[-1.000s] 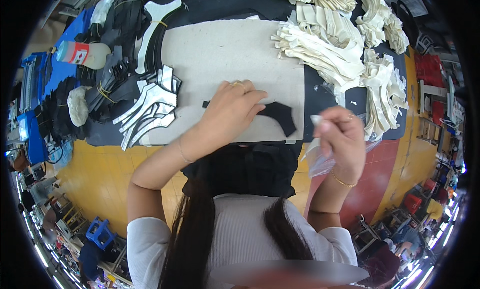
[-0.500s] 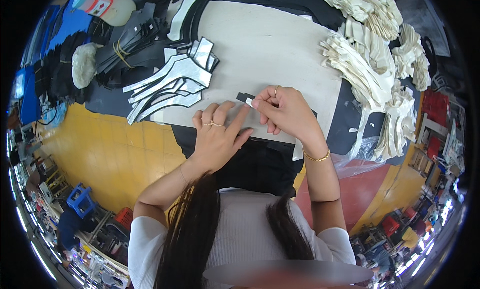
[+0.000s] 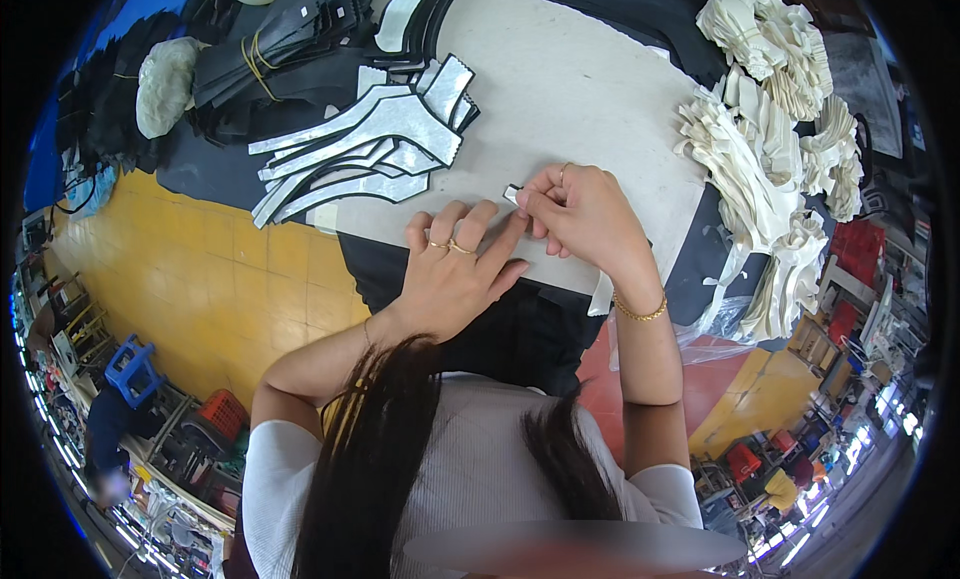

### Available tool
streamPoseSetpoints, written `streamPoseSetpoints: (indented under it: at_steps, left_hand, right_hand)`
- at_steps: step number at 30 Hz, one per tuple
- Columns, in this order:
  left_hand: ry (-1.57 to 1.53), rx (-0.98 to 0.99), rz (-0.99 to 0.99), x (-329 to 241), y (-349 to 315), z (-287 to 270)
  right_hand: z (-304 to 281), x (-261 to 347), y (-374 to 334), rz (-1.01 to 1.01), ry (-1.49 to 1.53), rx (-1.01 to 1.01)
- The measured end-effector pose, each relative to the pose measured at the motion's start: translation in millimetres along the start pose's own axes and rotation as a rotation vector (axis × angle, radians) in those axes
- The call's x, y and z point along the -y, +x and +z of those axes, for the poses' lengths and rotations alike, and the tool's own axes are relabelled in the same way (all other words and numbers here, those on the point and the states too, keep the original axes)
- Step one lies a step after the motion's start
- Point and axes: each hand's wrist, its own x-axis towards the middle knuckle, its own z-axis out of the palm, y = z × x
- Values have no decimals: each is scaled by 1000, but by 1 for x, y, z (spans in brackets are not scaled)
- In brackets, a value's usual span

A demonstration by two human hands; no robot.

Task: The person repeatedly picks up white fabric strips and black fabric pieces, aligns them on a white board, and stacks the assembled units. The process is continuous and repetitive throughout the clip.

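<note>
A small white piece with a dark edge pokes out from the pinched thumb and finger of my right hand. It is held just over the pale board, and most of it is hidden by the fingers. My left hand rests at the board's near edge, fingers spread; its index fingertip reaches close under the small piece. I cannot tell whether that fingertip touches it. Left of the hands lies a fanned pile of silvery-white curved pieces with black borders.
Bundles of cream-coloured strips heap along the right side. Banded stacks of black pieces and a whitish wrapped lump occupy the left. Clear plastic hangs at the right edge. Below is a yellow floor with a blue stool.
The whole view has shifted a little. A dark strip stuck out beyond the white piece before; now white shows at the right fingertips with only a dark edge. The left hand keeps its spread pose.
</note>
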Motion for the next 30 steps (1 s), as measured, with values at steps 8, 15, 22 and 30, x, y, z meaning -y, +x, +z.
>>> streamPoseSetpoints:
  at_steps: [8,15,22,30]
  left_hand:
    - [20,32,34,3,1,-2]
    - [87,78,90,4,5,-7]
    - [154,125,86,0,6,-11]
    - [186,119,57,-4,11,-8]
  right_hand:
    - [5,2,1,-58,-77,-69]
    - [3,4,-4,-37,-44,-57]
    - [-14,-21,-34,-57,-96,-212]
    - [-27,-42,-45,-84,-178,-293]
